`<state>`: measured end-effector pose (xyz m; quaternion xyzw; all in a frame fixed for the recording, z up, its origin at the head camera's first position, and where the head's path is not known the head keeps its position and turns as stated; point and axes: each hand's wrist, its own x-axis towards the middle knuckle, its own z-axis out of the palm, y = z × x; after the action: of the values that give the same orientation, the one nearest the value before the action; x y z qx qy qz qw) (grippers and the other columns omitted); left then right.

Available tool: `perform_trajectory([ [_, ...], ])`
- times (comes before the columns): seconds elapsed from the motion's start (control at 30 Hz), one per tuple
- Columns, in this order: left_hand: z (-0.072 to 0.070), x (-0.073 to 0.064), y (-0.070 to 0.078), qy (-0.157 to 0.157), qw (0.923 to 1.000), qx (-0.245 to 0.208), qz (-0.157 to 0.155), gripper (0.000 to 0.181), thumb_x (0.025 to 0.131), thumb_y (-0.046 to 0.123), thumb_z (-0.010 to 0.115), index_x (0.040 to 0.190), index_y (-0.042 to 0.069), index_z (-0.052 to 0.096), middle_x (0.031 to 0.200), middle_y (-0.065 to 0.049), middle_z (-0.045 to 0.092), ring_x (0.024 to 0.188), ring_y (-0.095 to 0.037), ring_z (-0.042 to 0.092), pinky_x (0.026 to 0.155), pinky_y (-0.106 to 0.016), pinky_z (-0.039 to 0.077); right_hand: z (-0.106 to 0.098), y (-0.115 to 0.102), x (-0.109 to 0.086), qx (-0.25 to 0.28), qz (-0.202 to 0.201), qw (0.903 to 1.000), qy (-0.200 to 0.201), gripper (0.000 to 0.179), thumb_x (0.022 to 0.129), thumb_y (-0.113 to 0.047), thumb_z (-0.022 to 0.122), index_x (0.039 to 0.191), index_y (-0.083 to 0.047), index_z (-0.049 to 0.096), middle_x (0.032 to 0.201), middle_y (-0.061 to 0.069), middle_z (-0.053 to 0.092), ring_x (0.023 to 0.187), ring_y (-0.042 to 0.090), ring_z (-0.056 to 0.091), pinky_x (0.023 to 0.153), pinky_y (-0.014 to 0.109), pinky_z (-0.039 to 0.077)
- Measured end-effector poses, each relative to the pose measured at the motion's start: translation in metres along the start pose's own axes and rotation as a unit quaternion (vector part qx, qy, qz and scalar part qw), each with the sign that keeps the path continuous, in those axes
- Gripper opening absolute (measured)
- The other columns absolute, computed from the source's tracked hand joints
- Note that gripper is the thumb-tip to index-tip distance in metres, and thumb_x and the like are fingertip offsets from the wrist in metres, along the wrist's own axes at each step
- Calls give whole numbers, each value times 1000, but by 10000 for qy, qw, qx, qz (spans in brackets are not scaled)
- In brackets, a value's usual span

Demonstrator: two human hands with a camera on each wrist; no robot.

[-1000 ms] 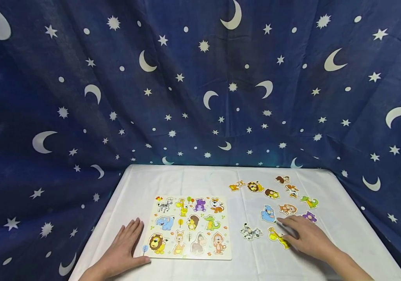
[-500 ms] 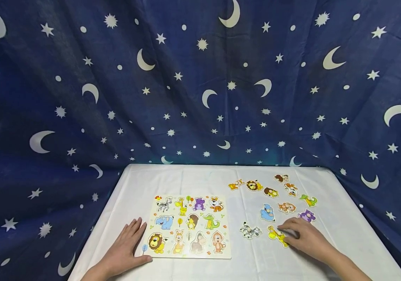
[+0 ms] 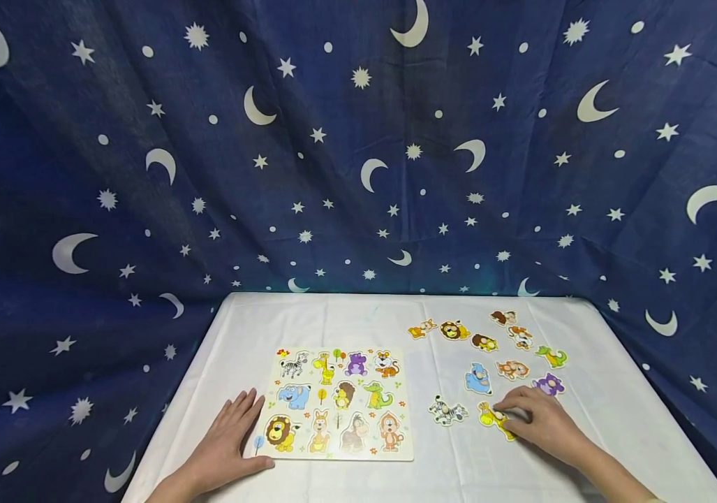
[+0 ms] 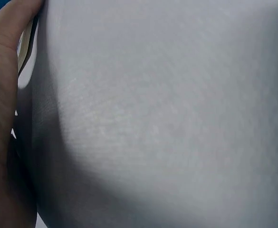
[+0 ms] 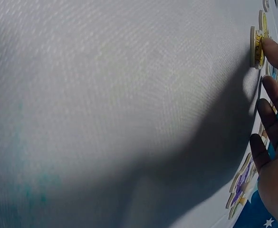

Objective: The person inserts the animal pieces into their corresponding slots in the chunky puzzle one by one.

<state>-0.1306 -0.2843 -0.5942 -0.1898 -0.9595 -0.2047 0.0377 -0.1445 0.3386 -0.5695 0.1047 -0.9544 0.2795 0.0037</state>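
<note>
My left hand point(image 3: 223, 441) lies with straight fingers on the cloth at the left side of the puzzle board point(image 3: 264, 447), thumb at its lower left corner. The board shows several printed animals in rows. My right hand point(image 3: 547, 423) is over the yellow giraffe puzzle piece point(image 3: 492, 416), thumb and index finger pinching it by its middle. In the right wrist view the thumb presses on the giraffe piece point(image 5: 257, 47), and the other fingers extend beside it. A zebra piece point(image 3: 447, 411) lies left of the giraffe, a blue elephant piece point(image 3: 477, 379) just beyond.
More animal pieces lie loose at the right, among them a purple hippo point(image 3: 549, 384), a monkey point(image 3: 512, 370), a crocodile point(image 3: 551, 357) and a lion point(image 3: 454, 330). White cloth point(image 3: 345, 321) covers the table. Behind it hangs a dark blue star-and-moon curtain point(image 3: 333, 161).
My right hand has shifted from beside the elephant piece to the giraffe piece, thumb and index finger closing in on it. The left hand stays by the board.
</note>
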Motion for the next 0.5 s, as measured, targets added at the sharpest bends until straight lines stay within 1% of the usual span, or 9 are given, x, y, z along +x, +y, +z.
perform_trajectory([
  [0.13,0,1,1,8,10000,-68,-23,118,71,79,74,157,6,40,163,-18,33,151,-41,25,126,-31,-1,0,0,1,105,110,9998,-93,18,83,-34,86,96,-40,75,106,-18,63,106,16,58,96,53,46],
  [0.23,0,2,2,0,9999,-119,-50,118,71,78,74,157,6,40,163,-18,33,151,-40,24,126,-34,-1,1,2,2,105,125,9998,-67,17,83,-34,86,95,-40,75,105,-19,63,104,13,58,93,49,46],
  [0.4,1,3,1,-2,9999,-96,-69,118,70,79,74,157,7,40,163,-17,34,151,-39,25,126,-37,0,3,4,2,34,3,10000,72,18,82,-34,87,95,-41,76,103,-22,62,102,9,57,91,46,48],
  [0.5,1,2,1,7,9999,-90,-74,118,70,80,74,157,7,41,163,-18,34,151,-39,24,126,-36,0,4,5,2,28,-110,9998,135,18,83,-35,86,95,-42,75,103,-23,61,102,9,57,90,45,48],
])
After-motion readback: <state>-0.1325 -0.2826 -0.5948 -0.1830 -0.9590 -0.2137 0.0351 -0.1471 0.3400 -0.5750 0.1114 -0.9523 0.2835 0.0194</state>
